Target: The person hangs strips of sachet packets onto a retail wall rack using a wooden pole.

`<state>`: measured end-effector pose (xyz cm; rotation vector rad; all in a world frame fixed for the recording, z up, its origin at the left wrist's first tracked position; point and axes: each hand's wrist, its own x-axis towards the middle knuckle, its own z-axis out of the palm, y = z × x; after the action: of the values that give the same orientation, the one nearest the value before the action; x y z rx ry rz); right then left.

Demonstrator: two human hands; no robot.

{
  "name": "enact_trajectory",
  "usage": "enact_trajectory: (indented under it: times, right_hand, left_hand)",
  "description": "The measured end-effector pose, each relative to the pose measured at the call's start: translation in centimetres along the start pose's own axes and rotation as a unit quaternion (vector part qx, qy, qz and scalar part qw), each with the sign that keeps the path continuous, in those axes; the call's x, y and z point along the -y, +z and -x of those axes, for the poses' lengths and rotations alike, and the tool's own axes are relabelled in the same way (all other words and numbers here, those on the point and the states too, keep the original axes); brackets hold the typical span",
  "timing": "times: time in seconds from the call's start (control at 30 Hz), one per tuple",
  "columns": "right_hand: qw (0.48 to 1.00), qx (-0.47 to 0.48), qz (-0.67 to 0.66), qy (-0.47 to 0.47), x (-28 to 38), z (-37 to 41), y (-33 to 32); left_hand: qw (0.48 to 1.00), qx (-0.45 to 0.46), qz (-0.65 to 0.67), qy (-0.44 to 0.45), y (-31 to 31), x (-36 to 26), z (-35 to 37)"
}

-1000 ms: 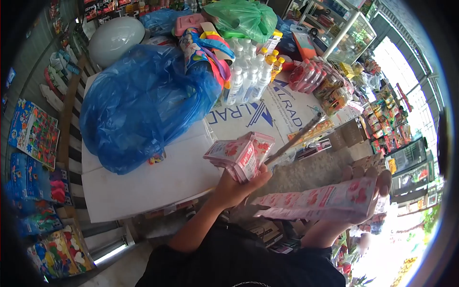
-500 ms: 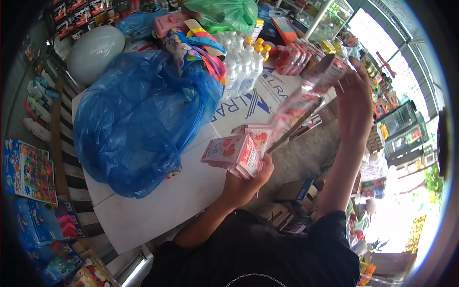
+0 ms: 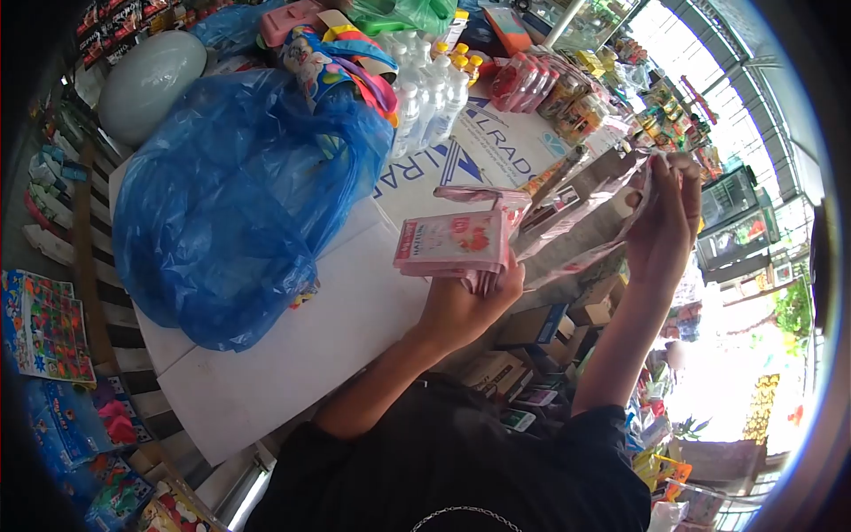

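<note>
A folded stack of pink-and-white sachets [image 3: 450, 239] with red flower prints is gripped in my left hand [image 3: 472, 310], over the near edge of the white-topped table. From that stack, joined strips of the same sachets [image 3: 581, 257] stretch across to my right hand [image 3: 667, 213]. The fingers of that hand are pinched on the strips' far end, raised to the right. To the left of the stack a large blue plastic bag [image 3: 239, 213] bulges on the table.
Shrink-wrapped bottles with white and yellow caps [image 3: 433, 97] stand on the table [image 3: 301, 372] behind the stack. Red-capped jars [image 3: 523, 84] are further right. Cardboard boxes [image 3: 532, 332] lie below the table edge. A white rounded object [image 3: 152, 87] sits at the back left.
The strip, earlier pulled out as one blurred diagonal band, now spreads into separate looping lengths. The left hand has risen and turned the stack flatter; the right hand has dropped slightly.
</note>
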<state>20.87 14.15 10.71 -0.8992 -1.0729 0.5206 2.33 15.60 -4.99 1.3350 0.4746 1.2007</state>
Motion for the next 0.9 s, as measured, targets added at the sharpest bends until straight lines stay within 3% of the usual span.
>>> enact_trajectory:
  times: [0.1,0.2,0.27,0.43,0.5,0.6,0.67,0.73,0.77,0.83,0.9]
  right_hand:
    - [0.998,0.036,0.041,-0.003,0.5,1.7,-1.0]
    - [0.994,-0.002,0.106,0.011,1.4,3.5,-1.4]
    - [0.986,0.11,0.124,0.014,1.8,4.4,-2.6]
    - [0.939,0.167,0.294,0.061,3.7,5.5,-2.4]
    - [0.925,0.192,0.326,0.039,4.0,5.7,-1.9]
    - [0.887,0.264,0.379,0.001,3.7,5.6,-2.5]
    - [0.79,0.362,0.487,-0.087,3.4,5.8,-2.8]
    - [0.776,0.372,0.502,-0.089,2.8,6.0,-3.0]
    - [0.767,0.367,0.52,-0.086,2.3,6.1,-3.2]
    - [0.758,0.361,0.538,-0.079,2.2,6.4,-3.3]
    - [0.741,0.347,0.57,-0.076,2.5,6.2,-3.1]
  left_hand:
    - [0.979,0.005,-0.157,0.129,0.7,1.2,0.0]
    - [0.965,0.055,-0.219,0.132,1.2,1.8,0.5]
    - [0.959,0.059,-0.235,0.147,1.8,2.3,0.4]
    - [0.921,0.067,-0.344,0.169,3.9,2.6,0.3]
    - [0.893,0.06,-0.376,0.24,4.9,2.3,-0.2]
    - [0.915,0.087,-0.318,0.233,6.3,3.1,-0.7]
    - [0.94,0.113,-0.264,0.186,6.7,2.7,-0.9]
    - [0.956,0.111,-0.237,0.13,7.2,2.8,-0.5]
    - [0.956,0.112,-0.237,0.129,7.3,2.8,-0.5]
    - [0.908,0.088,-0.357,0.203,7.5,2.9,-0.5]
    - [0.932,0.096,-0.302,0.176,7.8,3.3,-0.3]
